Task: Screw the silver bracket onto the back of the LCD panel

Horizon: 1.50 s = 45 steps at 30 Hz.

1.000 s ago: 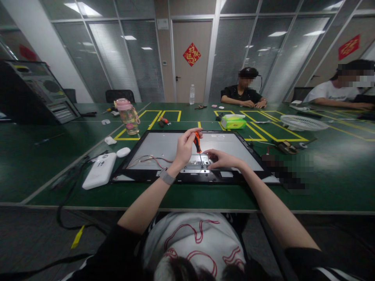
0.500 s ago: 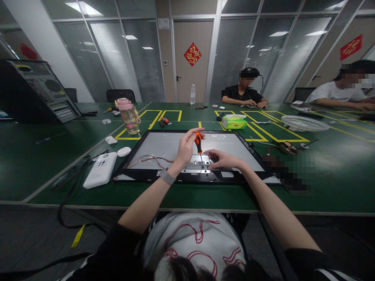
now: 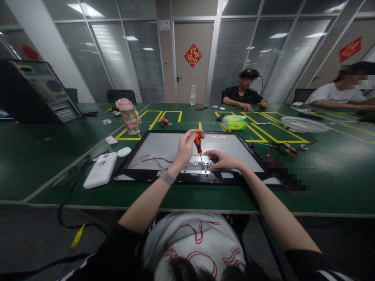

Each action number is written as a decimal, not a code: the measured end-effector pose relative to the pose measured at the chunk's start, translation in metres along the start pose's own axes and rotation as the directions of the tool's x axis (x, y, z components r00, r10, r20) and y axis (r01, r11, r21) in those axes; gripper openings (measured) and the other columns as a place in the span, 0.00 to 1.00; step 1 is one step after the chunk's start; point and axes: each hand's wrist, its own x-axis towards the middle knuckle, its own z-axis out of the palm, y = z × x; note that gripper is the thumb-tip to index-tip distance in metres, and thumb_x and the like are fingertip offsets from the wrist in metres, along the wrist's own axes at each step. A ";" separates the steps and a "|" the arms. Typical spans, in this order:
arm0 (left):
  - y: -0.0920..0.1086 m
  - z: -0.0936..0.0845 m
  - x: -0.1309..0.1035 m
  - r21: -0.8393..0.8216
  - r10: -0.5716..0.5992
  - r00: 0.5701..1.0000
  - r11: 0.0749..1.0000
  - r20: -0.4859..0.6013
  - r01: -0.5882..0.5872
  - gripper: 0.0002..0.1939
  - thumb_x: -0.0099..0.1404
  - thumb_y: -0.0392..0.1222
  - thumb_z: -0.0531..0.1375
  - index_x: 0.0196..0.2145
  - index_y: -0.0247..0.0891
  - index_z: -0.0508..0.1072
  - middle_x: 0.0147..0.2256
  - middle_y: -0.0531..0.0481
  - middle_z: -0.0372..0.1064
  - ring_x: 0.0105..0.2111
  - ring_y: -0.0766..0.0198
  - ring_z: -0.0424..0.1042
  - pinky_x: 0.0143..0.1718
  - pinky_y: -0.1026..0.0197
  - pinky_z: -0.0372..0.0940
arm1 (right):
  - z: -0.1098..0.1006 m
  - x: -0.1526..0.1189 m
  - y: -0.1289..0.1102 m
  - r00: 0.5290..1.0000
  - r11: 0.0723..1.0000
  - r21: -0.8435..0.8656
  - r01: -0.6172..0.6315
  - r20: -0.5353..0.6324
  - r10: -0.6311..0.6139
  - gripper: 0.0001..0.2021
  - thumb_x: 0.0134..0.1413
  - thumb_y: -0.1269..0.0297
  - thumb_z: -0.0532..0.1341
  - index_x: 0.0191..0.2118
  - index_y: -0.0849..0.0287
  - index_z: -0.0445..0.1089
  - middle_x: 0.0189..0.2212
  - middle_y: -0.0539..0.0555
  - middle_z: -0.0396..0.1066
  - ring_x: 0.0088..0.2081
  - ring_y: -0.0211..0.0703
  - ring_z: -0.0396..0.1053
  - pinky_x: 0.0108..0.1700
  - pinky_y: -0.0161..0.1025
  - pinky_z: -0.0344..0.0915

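My left hand (image 3: 186, 146) is closed around the orange-and-black handle of a screwdriver (image 3: 198, 144). The screwdriver stands nearly upright, its thin shaft pointing down at a metal bracket (image 3: 195, 160) on a flat display panel (image 3: 164, 142). From the right, my right hand (image 3: 223, 160) reaches to the bracket's end, near the shaft. Its fingers are curved, with thumb and forefinger apart; whether they press on the metal I cannot tell. Thin red, white and dark wires (image 3: 152, 157) run across the panel left of the bracket. The screwdriver's tip is too small to make out.
Left of the panel lie a white power bank (image 3: 101, 170) and a white oval case (image 3: 124, 152), with a pink-lidded bottle (image 3: 129, 117) behind. Beyond the panel are a green tissue pack (image 3: 234, 123) and a white basket (image 3: 304, 124). Two people sit across the table (image 3: 181, 197).
Fingers of my left hand have curled in closer at the top of the screwdriver handle. My right hand and the panel look unmoved.
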 end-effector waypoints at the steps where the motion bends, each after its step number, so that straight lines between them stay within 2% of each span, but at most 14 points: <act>1: 0.001 0.001 0.000 0.023 0.010 1.000 1.000 -0.006 -0.010 0.12 0.69 0.44 0.53 0.37 0.38 0.74 0.33 0.47 0.71 0.36 0.65 0.71 0.39 0.62 0.65 | 0.000 0.000 0.000 1.000 1.000 0.000 0.001 0.000 -0.001 0.37 0.38 0.55 0.69 0.57 0.61 0.63 0.38 0.54 0.64 0.40 0.45 0.63 0.46 0.43 0.63; 5: 0.009 0.003 -0.003 0.171 0.036 0.999 0.985 -0.035 -0.029 0.08 0.63 0.45 0.61 0.32 0.39 0.76 0.35 0.48 0.68 0.34 0.67 0.69 0.34 0.64 0.65 | 0.000 0.000 -0.001 1.000 1.000 0.000 0.016 0.003 -0.016 0.37 0.39 0.55 0.69 0.57 0.63 0.63 0.39 0.54 0.64 0.40 0.45 0.63 0.47 0.44 0.63; 8: 0.009 0.002 -0.004 0.187 0.036 0.999 0.982 -0.032 -0.029 0.08 0.65 0.45 0.59 0.36 0.39 0.76 0.34 0.49 0.69 0.33 0.67 0.69 0.35 0.64 0.66 | 0.000 0.000 0.000 1.000 1.000 0.002 0.008 0.003 -0.008 0.37 0.39 0.56 0.69 0.57 0.61 0.62 0.40 0.54 0.64 0.42 0.46 0.63 0.49 0.45 0.62; 10: 0.006 0.001 -0.003 0.144 0.034 0.999 0.989 -0.019 -0.031 0.11 0.68 0.45 0.55 0.39 0.39 0.75 0.33 0.48 0.71 0.34 0.66 0.71 0.38 0.62 0.67 | 0.000 0.000 0.001 1.000 1.000 0.001 -0.004 0.003 0.004 0.37 0.39 0.56 0.69 0.57 0.59 0.62 0.41 0.54 0.64 0.44 0.47 0.63 0.51 0.46 0.62; 15: -0.004 0.000 0.001 -0.086 -0.030 0.997 0.996 0.067 0.036 0.14 0.69 0.46 0.52 0.44 0.37 0.73 0.36 0.45 0.74 0.38 0.62 0.74 0.46 0.55 0.69 | 0.000 -0.001 -0.002 1.000 1.000 -0.010 -0.011 0.004 0.011 0.37 0.39 0.56 0.69 0.58 0.58 0.62 0.41 0.54 0.63 0.44 0.47 0.63 0.52 0.46 0.61; 19: -0.002 0.000 0.001 -0.135 -0.071 0.992 0.987 0.100 0.084 0.15 0.69 0.46 0.53 0.45 0.37 0.73 0.40 0.42 0.74 0.40 0.61 0.75 0.47 0.53 0.69 | 0.000 -0.001 -0.003 1.000 1.000 -0.026 -0.015 0.006 0.015 0.37 0.40 0.56 0.69 0.58 0.59 0.62 0.40 0.54 0.64 0.43 0.47 0.63 0.50 0.45 0.62; 21: 0.002 0.000 0.000 -0.092 -0.065 0.996 0.993 0.067 0.072 0.14 0.68 0.46 0.54 0.45 0.37 0.74 0.39 0.43 0.75 0.39 0.61 0.75 0.45 0.54 0.70 | 0.000 -0.001 -0.003 1.000 1.000 -0.020 -0.018 0.000 0.018 0.37 0.39 0.56 0.69 0.58 0.60 0.62 0.40 0.54 0.64 0.42 0.46 0.63 0.49 0.45 0.63; 26: 0.010 0.001 -0.003 0.157 0.035 0.997 0.987 -0.067 -0.024 0.07 0.58 0.41 0.64 0.35 0.39 0.78 0.34 0.49 0.71 0.32 0.67 0.71 0.35 0.63 0.68 | 0.000 -0.001 -0.002 1.000 1.000 -0.007 -0.012 -0.007 0.012 0.38 0.38 0.56 0.70 0.58 0.61 0.62 0.39 0.54 0.64 0.42 0.46 0.63 0.48 0.44 0.63; 28: 0.011 0.001 -0.003 0.214 0.062 0.995 0.976 -0.081 -0.043 0.06 0.59 0.42 0.64 0.35 0.39 0.79 0.32 0.50 0.70 0.32 0.67 0.70 0.35 0.64 0.67 | 0.000 -0.001 -0.001 1.000 1.000 -0.009 -0.006 -0.009 0.006 0.38 0.38 0.55 0.70 0.58 0.61 0.62 0.39 0.54 0.64 0.41 0.46 0.63 0.48 0.44 0.63; 32: 0.009 0.000 -0.001 0.168 0.068 0.996 0.984 -0.061 -0.057 0.13 0.67 0.42 0.54 0.38 0.38 0.78 0.38 0.46 0.73 0.41 0.63 0.72 0.45 0.59 0.66 | 0.000 -0.001 -0.001 1.000 1.000 -0.008 0.000 0.001 0.000 0.38 0.38 0.55 0.70 0.58 0.60 0.62 0.38 0.53 0.63 0.41 0.45 0.63 0.48 0.43 0.62; 34: 0.008 0.001 -0.002 0.096 0.019 0.999 0.995 -0.035 -0.016 0.14 0.68 0.41 0.53 0.42 0.37 0.77 0.42 0.44 0.74 0.41 0.62 0.73 0.45 0.58 0.67 | 0.000 -0.001 -0.001 1.000 1.000 -0.005 -0.005 0.001 0.005 0.38 0.39 0.55 0.70 0.59 0.59 0.62 0.38 0.52 0.63 0.41 0.44 0.62 0.48 0.42 0.62; 37: 0.008 0.004 -0.003 0.053 -0.026 0.999 0.998 -0.047 0.028 0.13 0.66 0.42 0.56 0.45 0.37 0.76 0.42 0.43 0.74 0.39 0.62 0.74 0.42 0.58 0.69 | 0.000 -0.001 0.000 1.000 1.000 -0.005 -0.013 -0.005 0.013 0.39 0.38 0.54 0.70 0.58 0.57 0.62 0.38 0.52 0.62 0.41 0.44 0.62 0.48 0.42 0.62; 42: 0.008 0.005 -0.006 0.220 0.071 0.984 0.975 -0.165 -0.034 0.07 0.58 0.41 0.65 0.35 0.38 0.78 0.36 0.48 0.70 0.36 0.66 0.71 0.36 0.66 0.67 | 0.000 -0.001 0.000 1.000 1.000 -0.004 -0.004 0.000 0.004 0.38 0.38 0.53 0.70 0.58 0.57 0.62 0.38 0.52 0.62 0.40 0.45 0.62 0.46 0.42 0.62; 45: 0.006 0.003 -0.005 0.251 0.087 0.983 0.967 -0.161 -0.045 0.08 0.63 0.42 0.60 0.36 0.39 0.79 0.36 0.47 0.69 0.37 0.66 0.70 0.36 0.66 0.66 | 0.000 -0.001 -0.001 1.000 1.000 0.006 -0.010 0.007 0.010 0.39 0.37 0.54 0.70 0.58 0.59 0.62 0.38 0.53 0.62 0.41 0.45 0.62 0.46 0.42 0.62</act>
